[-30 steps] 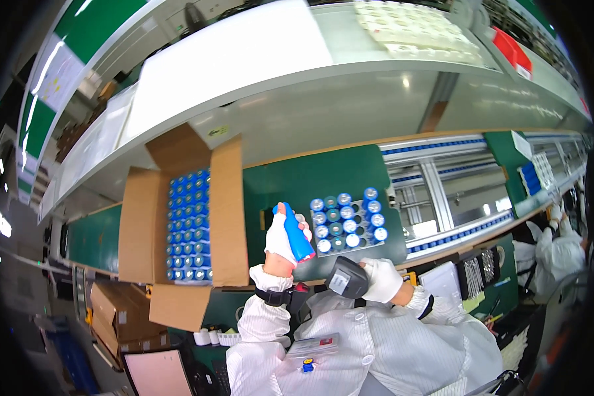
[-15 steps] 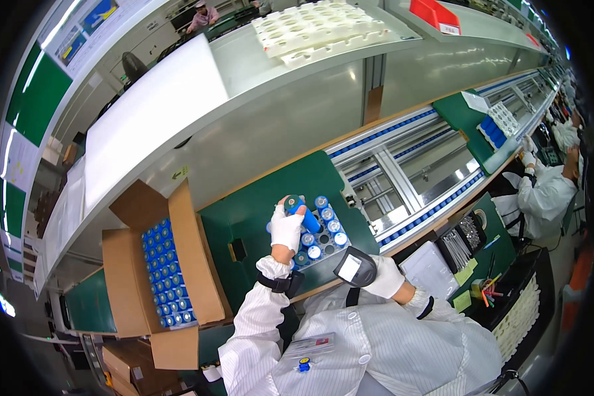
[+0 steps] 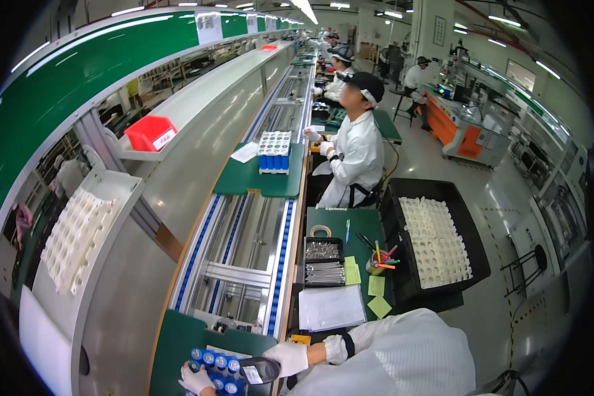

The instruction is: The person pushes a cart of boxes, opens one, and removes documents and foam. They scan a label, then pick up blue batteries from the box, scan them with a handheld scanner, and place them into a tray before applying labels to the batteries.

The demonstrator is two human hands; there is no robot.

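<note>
My right hand [image 3: 290,358], in a white glove, grips a dark handheld scanner [image 3: 259,371] with a pale label, beside the group of cells. At the lower edge my left hand [image 3: 197,380], gloved with bare fingertips, is closed around a dark-topped blue battery cell [image 3: 194,365] on the group's left side. More blue cylindrical battery cells [image 3: 221,362] stand upright in rows, close together. The lower part of the group is cut off by the picture's edge.
A green board [image 3: 178,340] lies under the cells, with a roller conveyor [image 3: 237,277] beyond. A white-capped block of blue cells [image 3: 274,153] stands farther along, near a seated co-worker [image 3: 360,145]. On the right are a screw tray [image 3: 323,250], papers [image 3: 331,308] and a black crate [image 3: 393,228].
The view has swung to the right and up, so the cells and my hands now sit at the lower edge. The cardboard box has left the picture. The scanner is still in my right hand.
</note>
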